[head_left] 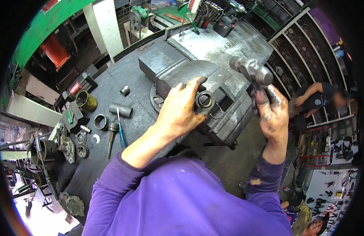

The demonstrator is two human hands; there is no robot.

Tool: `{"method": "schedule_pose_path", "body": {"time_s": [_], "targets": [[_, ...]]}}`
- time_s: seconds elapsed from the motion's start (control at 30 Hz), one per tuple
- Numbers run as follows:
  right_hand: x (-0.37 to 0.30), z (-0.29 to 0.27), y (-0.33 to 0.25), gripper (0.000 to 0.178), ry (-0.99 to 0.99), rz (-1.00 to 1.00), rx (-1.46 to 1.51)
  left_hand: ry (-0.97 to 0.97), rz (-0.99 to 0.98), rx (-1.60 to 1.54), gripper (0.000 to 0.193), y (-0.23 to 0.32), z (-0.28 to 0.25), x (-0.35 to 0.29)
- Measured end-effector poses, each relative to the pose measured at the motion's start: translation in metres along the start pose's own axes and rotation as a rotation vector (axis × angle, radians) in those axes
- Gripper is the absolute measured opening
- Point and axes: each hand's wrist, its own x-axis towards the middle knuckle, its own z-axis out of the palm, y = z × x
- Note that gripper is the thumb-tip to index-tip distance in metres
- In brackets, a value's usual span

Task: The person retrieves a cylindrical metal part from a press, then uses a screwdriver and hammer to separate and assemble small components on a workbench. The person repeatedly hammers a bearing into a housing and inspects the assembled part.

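Note:
My left hand (178, 108) has its fingers curled round a dark metal collar (206, 94), its round hole turned up toward me. The collar sits at the jaws of a large grey bench vise (190, 72); whether the jaws grip it cannot be told, as my hand hides part of it. A thin wire loop (217, 113) shows beside the collar. To the right, my right hand (274, 114) is closed on the handle of a hammer (254, 72). The hammer's steel head is raised above the vise's right side, apart from the collar.
Left on the bench lie a blue-handled screwdriver (121, 135), a tube (123, 110), a splined shaft (110, 139) and a yellow can (87, 103). A cordless tool (225, 25) stands at the back. One person (321, 98) sits at the right; another (314, 226) is lower right.

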Motion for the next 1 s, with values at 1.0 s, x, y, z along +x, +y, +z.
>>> {"method": "schedule_pose_path", "body": {"time_s": [1.0], "targets": [[0.131,0.059,0.343,0.033,-0.369,0.314,-0.541,0.076,-0.127,0.181,0.116,0.002,0.057,-0.006]]}}
